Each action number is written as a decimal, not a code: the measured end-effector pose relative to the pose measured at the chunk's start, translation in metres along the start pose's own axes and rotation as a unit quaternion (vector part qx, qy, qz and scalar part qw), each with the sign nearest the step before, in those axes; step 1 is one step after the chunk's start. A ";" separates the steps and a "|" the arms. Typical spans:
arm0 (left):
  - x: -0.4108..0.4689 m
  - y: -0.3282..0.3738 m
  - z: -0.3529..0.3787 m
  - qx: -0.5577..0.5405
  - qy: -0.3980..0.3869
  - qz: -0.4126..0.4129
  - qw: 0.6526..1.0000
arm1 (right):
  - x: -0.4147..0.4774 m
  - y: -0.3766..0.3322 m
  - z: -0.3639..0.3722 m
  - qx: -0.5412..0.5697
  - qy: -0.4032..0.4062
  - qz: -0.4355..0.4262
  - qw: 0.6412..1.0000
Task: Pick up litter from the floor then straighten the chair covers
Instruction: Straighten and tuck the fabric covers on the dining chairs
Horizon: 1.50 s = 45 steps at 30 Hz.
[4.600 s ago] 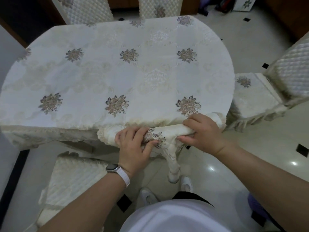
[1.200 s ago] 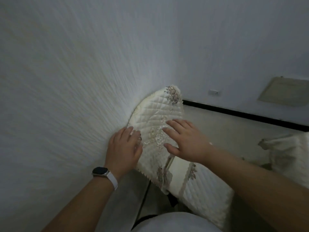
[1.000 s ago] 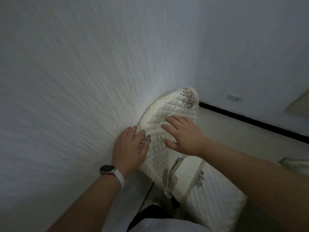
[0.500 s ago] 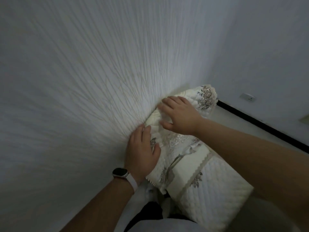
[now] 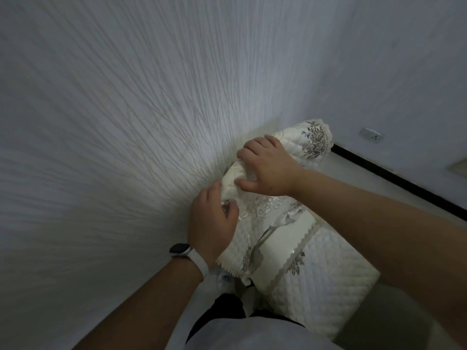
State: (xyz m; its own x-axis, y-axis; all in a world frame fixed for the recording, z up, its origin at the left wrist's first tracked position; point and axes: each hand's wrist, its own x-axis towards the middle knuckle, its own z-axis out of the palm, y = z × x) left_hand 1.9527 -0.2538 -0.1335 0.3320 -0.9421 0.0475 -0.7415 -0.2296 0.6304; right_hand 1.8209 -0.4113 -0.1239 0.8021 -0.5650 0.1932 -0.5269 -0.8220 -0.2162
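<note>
The chair cover (image 5: 316,269) lies hard against the wall (image 5: 126,122), its top ridge running along the wall. The right hand (image 5: 267,168) curls over that ridge, farther along; the left hand (image 5: 212,223) pinches the nearer edge, fingertips hidden between cover and wall

I'm in a room at home, going by the textured wallpaper (image 5: 126,117), wall socket (image 5: 372,135), black skirting (image 5: 394,174) and quilted chair cover (image 5: 318,271).
</note>
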 end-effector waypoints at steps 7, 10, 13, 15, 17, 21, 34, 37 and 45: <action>-0.009 0.008 -0.001 0.019 -0.002 0.002 1.000 | -0.023 -0.008 -0.007 0.007 0.010 -0.015 1.000; -0.021 0.014 0.000 0.017 0.001 0.002 1.000 | -0.035 -0.011 -0.009 0.008 0.015 -0.016 1.000; -0.029 0.021 0.001 -0.004 0.000 0.002 1.000 | -0.047 -0.014 -0.013 0.006 0.012 -0.011 1.000; -0.034 0.025 0.003 -0.018 -0.012 0.005 1.000 | -0.055 -0.016 -0.017 0.001 0.017 0.000 1.000; -0.039 0.027 0.004 -0.045 -0.036 0.002 0.998 | -0.064 -0.017 -0.021 -0.005 0.024 0.014 1.000; -0.044 0.026 0.007 -0.101 -0.092 0.015 0.991 | -0.080 -0.021 -0.027 -0.015 0.032 0.039 0.999; -0.081 0.011 0.007 -0.136 -0.125 0.065 0.981 | -0.107 -0.049 -0.029 -0.032 0.012 0.062 0.998; -0.094 0.011 0.006 -0.135 -0.109 0.048 0.984 | -0.108 -0.060 -0.029 -0.027 -0.010 0.057 0.998; -0.130 0.021 0.013 -0.114 -0.073 0.025 0.990 | -0.133 -0.070 -0.034 -0.009 -0.004 0.039 0.999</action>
State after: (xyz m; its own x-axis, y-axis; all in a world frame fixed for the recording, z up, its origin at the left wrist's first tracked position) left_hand 1.8863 -0.1390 -0.1361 0.1978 -0.9801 -0.0185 -0.5988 -0.1358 0.7893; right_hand 1.7421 -0.2809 -0.1022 0.7600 -0.6274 0.1694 -0.5933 -0.7763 -0.2131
